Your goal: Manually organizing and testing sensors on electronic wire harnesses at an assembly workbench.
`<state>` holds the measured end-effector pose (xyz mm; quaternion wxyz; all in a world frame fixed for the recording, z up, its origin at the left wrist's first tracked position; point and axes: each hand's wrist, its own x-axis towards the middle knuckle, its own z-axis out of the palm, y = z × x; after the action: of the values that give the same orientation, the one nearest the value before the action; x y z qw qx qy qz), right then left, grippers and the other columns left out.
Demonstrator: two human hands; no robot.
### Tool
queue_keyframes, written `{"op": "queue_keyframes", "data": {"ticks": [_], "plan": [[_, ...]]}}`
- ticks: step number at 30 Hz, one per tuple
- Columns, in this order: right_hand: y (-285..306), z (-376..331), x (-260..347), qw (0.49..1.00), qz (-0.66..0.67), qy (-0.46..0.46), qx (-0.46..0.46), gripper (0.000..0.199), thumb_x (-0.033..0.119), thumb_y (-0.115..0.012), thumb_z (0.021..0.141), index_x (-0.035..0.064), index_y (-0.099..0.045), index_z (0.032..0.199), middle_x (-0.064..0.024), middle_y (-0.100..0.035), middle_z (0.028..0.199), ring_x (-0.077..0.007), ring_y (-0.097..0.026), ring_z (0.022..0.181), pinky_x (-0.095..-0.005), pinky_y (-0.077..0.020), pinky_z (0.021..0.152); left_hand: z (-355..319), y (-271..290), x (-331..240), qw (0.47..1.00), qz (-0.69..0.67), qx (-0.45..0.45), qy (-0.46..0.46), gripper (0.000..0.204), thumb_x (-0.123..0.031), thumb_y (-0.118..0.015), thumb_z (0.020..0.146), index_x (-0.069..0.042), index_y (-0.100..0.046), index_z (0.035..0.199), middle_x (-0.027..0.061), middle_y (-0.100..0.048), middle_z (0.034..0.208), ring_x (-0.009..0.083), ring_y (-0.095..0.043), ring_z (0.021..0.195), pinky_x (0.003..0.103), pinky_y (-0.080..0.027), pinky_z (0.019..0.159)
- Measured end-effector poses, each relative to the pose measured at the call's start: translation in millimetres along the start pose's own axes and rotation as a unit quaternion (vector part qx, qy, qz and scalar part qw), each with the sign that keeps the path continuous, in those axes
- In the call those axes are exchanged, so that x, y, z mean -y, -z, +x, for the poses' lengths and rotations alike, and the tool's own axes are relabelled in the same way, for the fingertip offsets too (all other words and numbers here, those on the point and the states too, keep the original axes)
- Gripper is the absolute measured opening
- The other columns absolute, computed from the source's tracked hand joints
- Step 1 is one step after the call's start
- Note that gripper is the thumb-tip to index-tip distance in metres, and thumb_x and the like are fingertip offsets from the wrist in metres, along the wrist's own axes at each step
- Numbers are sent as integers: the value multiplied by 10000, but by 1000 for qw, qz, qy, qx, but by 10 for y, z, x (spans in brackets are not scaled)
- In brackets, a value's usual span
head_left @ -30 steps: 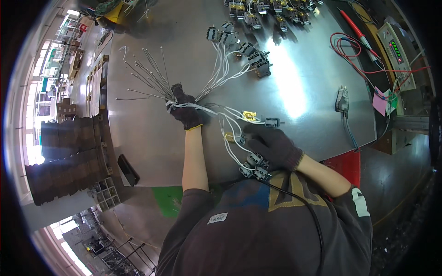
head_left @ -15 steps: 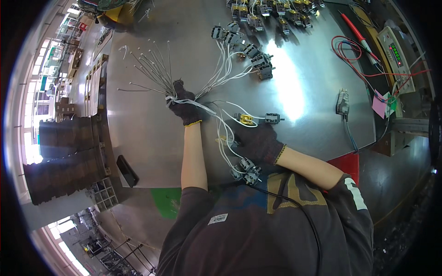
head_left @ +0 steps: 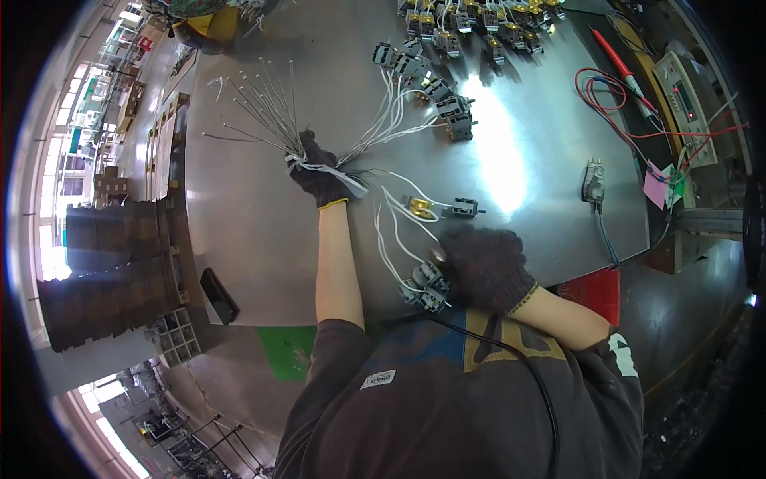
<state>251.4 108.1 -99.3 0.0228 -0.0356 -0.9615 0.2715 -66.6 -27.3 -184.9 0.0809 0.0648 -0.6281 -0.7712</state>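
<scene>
A: Status on the harness?

B: Left hand [head_left: 319,177] is fisted around the wire bundle [head_left: 335,169] at its tie point, mid-table. Bare grey leads [head_left: 263,112] fan out up-left from the fist, white wires run right to a group of small connector blocks [head_left: 435,96].

A: Right hand?

B: Right hand [head_left: 487,267] lies near the front edge of the steel table [head_left: 239,231], just beside a cluster of grey connectors [head_left: 425,286] on white wires. Fingers curl down over the work, so I can't tell if it's pinching anything (glove hides the tips).

A: Step?

B: Looks like sorting or laying out branches, left hand anchoring the trunk while the right works the near branch. A brass-coloured part [head_left: 420,209] and a dark plug [head_left: 464,209] lie between the hands, untouched.

A: Next?

B: My guess: keep the trunk pinned, keep the near wires clear of the others so nothing crosses. Test leads [head_left: 606,88] and meter [head_left: 686,96] are well apart, far right.
</scene>
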Motion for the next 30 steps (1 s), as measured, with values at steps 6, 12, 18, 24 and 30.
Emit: {"op": "queue_keyframes", "data": {"ticks": [6,12,18,24,30], "plan": [[93,-168,-244,988,143,1,61,269,291,-636,973,160,-666,1207,-119,-744,954,-346,-741,844,-477,-585,699,3,-61,-20,1000,3,17,21,208,-242,-693,964,-38,-686,927,-26,-463,609,74,-403,442,283,-273,387],[-203,-77,-490,991,74,-78,-84,496,346,-680,958,202,-580,1423,-95,-730,1220,-342,-749,917,-422,-610,748,-3,-69,-1,999,-17,51,2,287,-278,-697,977,6,-693,936,-48,-415,545,91,-400,407,289,-282,388],[-210,352,-264,998,50,-9,-48,517,345,-692,937,275,-569,1434,-33,-712,1082,-260,-733,799,-401,-581,619,22,-40,-11,998,0,62,19,341,-332,-661,999,6,-672,956,-39,-436,551,92,-401,411,292,-282,397],[-106,324,-54,998,0,30,54,472,332,-696,911,332,-597,1372,-23,-659,967,-276,-701,734,-415,-562,557,88,82,-28,988,-23,145,43,368,-372,-628,1036,-19,-658,938,-42,-420,555,82,-372,439,294,-290,430],[121,-18,130,994,35,3,101,514,355,-674,948,298,-542,1441,-60,-753,1011,-294,-754,798,-465,-572,632,198,149,-51,950,-35,307,56,387,-440,-623,1050,-77,-646,919,-55,-385,575,68,-308,466,284,-280,461]]}}
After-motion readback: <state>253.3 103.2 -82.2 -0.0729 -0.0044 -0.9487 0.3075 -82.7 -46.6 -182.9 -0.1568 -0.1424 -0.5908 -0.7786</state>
